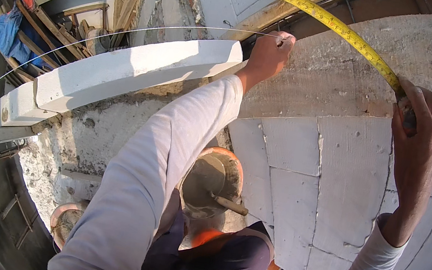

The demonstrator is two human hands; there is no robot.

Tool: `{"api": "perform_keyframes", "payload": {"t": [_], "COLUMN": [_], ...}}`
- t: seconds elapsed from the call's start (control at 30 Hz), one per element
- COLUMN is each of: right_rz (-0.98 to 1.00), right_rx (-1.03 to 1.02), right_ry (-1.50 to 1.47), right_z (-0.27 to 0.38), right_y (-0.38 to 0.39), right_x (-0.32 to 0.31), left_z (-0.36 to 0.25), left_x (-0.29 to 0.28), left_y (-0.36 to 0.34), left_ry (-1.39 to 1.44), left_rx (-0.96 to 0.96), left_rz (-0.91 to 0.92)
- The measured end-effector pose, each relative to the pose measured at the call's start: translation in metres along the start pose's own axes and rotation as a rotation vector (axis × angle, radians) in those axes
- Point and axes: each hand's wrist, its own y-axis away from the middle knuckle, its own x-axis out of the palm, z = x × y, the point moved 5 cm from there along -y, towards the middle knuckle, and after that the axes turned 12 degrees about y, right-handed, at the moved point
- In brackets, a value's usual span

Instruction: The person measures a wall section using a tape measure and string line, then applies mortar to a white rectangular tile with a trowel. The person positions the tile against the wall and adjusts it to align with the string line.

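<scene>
the right hand (pixel 420 139) is closed around a yellow tape measure (pixel 341 29) near two o'clock, its blade arching back toward twelve. at one o'clock the left hand (pixel 269 56) pinches a thin string (pixel 232 29) running off toward nine. white blocks (pixel 130 69) sit at ten; toward six, an orange-rimmed bucket (pixel 241 176) holds a wooden-handled tool (pixel 230 204).

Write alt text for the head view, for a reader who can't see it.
A person's right hand holds a tape measure with its yellow blade out, while the left hand pinches a thin string that runs past white blocks. Between the arms stands a bucket of grey mix, a tool's wooden handle sticking out.
</scene>
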Motion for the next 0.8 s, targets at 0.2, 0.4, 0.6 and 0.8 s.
{"api": "perform_keyframes", "payload": {"t": [0.2, 0.4, 0.6, 0.8], "right_rz": [0.07, 0.118, 0.145, 0.157], "right_rx": [0.149, 0.227, 0.247, 0.245], "right_ry": [-0.119, -0.28, -0.367, -0.402], "right_z": [-0.01, -0.008, 0.001, 0.009], "right_y": [0.061, 0.095, 0.109, 0.116], "right_x": [-0.007, 0.007, 0.019, 0.021], "left_z": [0.041, 0.023, -0.006, 0.032], "left_x": [-0.016, -0.003, -0.007, 0.002], "left_y": [-0.057, -0.039, -0.025, -0.038], "left_ry": [-0.466, 0.162, -0.031, 0.12], "left_rx": [0.351, -0.313, -0.312, -0.211], "left_rz": [0.221, 0.176, 0.014, -0.113]}}
